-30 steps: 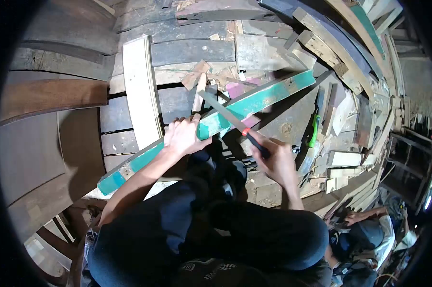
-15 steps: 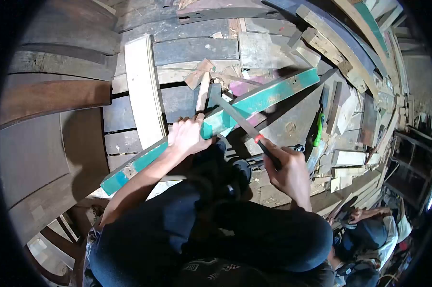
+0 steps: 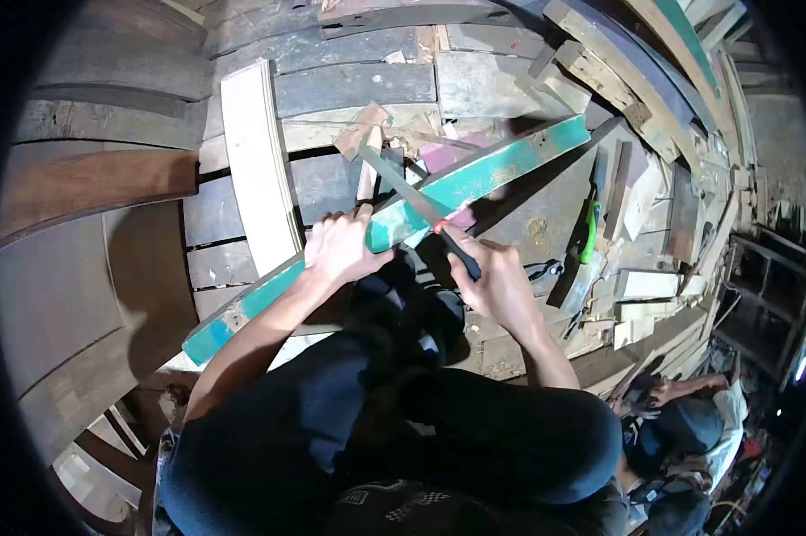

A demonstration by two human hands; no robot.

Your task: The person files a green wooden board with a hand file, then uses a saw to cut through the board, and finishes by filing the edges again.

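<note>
A long wooden beam (image 3: 501,175) with worn green paint lies diagonally in front of me. My left hand (image 3: 338,248) is wrapped over its middle. My right hand (image 3: 494,279) is closed round the black handle of a flat metal file (image 3: 401,186) with a red collar. The file's blade crosses the beam's upper face, just right of my left hand, and its tip reaches past the far edge. Beyond the beam, close to the tip, lie a narrow light wood strip (image 3: 367,174) and a brown wood scrap (image 3: 362,128).
A pale board (image 3: 258,161) lies left of centre. To the right are a green-handled tool (image 3: 590,234), pliers (image 3: 544,269) and stacked wood offcuts (image 3: 646,285). A brown curved wood piece (image 3: 99,189) is at far left. Another person (image 3: 689,429) sits at lower right.
My right hand has pushed the file forward and to the left across the beam. My left hand keeps its grip on the beam, and the view has shifted slightly.
</note>
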